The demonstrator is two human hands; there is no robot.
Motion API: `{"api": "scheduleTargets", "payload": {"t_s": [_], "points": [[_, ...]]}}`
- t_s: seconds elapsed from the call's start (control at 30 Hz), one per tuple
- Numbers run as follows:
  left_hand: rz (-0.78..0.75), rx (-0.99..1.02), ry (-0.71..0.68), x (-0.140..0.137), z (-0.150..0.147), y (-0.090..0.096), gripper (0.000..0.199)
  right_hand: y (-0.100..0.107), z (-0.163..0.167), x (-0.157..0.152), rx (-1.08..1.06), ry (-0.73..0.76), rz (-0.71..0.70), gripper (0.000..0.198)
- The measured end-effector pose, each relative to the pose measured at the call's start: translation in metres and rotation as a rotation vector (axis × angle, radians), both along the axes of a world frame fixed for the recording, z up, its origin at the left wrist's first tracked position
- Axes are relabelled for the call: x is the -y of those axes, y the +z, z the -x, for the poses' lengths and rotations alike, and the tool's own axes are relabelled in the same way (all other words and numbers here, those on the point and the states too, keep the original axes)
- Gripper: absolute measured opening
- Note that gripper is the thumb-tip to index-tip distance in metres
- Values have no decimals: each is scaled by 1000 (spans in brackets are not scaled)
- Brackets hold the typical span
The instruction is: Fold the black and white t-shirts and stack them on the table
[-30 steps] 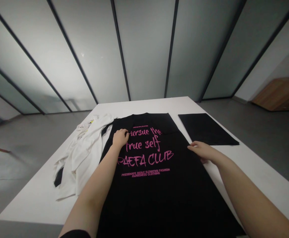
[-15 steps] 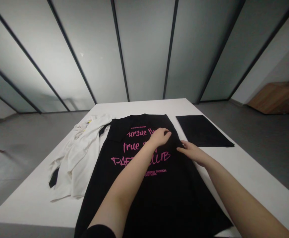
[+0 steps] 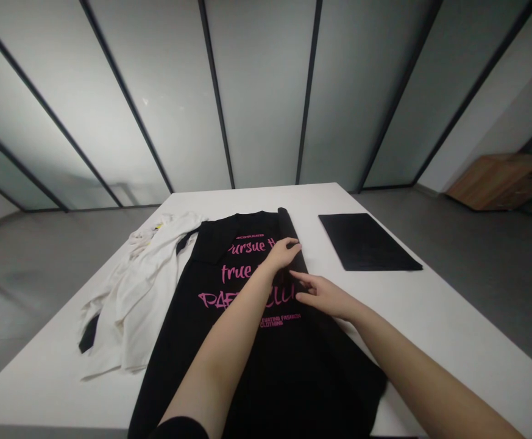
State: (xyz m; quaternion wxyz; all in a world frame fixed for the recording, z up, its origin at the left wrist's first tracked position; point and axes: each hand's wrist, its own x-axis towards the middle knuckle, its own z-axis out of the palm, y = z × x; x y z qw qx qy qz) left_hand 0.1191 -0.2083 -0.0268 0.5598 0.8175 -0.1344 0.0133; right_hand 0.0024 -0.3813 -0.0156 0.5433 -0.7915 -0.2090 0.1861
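Observation:
A black T-shirt [image 3: 247,378] with pink lettering lies spread on the white table [image 3: 430,329], its collar end away from me. Its right side is turned inward in a long narrow fold that covers the ends of the printed words. My left hand [image 3: 284,253] is closed in a pinch on the cloth by the upper part of this fold. Just below and to the right, my right hand [image 3: 327,296] rests against the folded side, fingers stretched out and thumb apart. What lies under its fingertips is partly hidden.
Left of the T-shirt is a loose heap of white garments [image 3: 142,292] with some dark parts. A flat, folded black cloth [image 3: 368,241] lies on the right. Frosted glass panels [image 3: 261,91] stand behind the table; a wooden cabinet [image 3: 503,183] is at the far right.
The T-shirt's right side has moved inward and now lies folded over part of the lettering. My right hand has moved left with it; my left hand has shifted slightly left.

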Motion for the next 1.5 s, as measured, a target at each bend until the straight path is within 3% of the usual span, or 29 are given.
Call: {"api": "scheduleTargets", "payload": {"t_s": [0.17,0.33,0.47,0.57,0.63,0.73,0.87,1.0,1.13,1.2,1.27,1.37,1.5], "points": [[340,-180,157,-19,-9,-11,23,-5,6,-7,-60,41,88,83],[518,-250,210,-58,-23,-8,23,16,17,-10,-144,248,79,90],[464,-316,237,-91,-26,-10,38,29,26,-15,-145,487,110,96],[372,-390,244,-102,-25,-16,45,29,30,-18,-165,566,253,103],[331,-337,252,-102,-25,-18,42,28,32,-19,-175,581,282,102],[318,-185,244,-97,-28,-18,40,31,35,-19,-159,557,274,97],[380,-116,269,-98,-34,-18,54,39,39,-23,-164,558,252,95],[402,-236,313,-113,-33,-23,69,38,43,-26,-274,655,69,80],[408,-368,288,-122,-32,-28,67,26,49,-31,-571,771,79,65],[431,-339,292,-122,-33,-30,56,23,52,-38,-456,733,65,51],[450,-281,300,-120,-34,-32,44,22,54,-46,-71,670,47,42],[477,-230,295,-120,-34,-35,35,18,59,-58,425,687,114,55],[569,-245,264,-123,-33,-36,33,6,67,-66,629,785,233,49]]}}
